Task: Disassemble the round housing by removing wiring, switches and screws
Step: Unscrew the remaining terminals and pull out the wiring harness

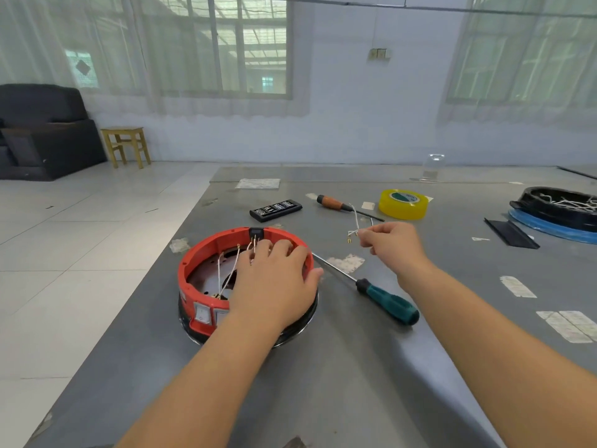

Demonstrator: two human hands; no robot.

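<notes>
The round red housing (206, 253) sits on the grey surface (355, 367) at about ten o'clock from the middle of the view, close to the surface's left edge. The left hand (277, 279) lies spread over its right rim, fingers relaxed and draped across the top, steadying it rather than gripping. Out at two o'clock from the housing, the right hand (392, 237) is lifted clear and pinches a short loose wire (355, 221) with small metal ends dangling from its fingertips.

That wire looks already freed, so I judge the wiring step under way, not finished: several pale wires (231, 270) are strung inside the ring, running up toward the black block (256, 233) at its twelve o'clock. Two rocker switches (203, 313) remain seated in the wall at six o'clock. Any screws inside are too small to make out.

A green-handled screwdriver (387, 303) lies untouched just right of the housing, an orange-handled one (332, 204) and a bit case (276, 209) farther back, beside a yellow tape roll (403, 203). Most of the job seems left.
</notes>
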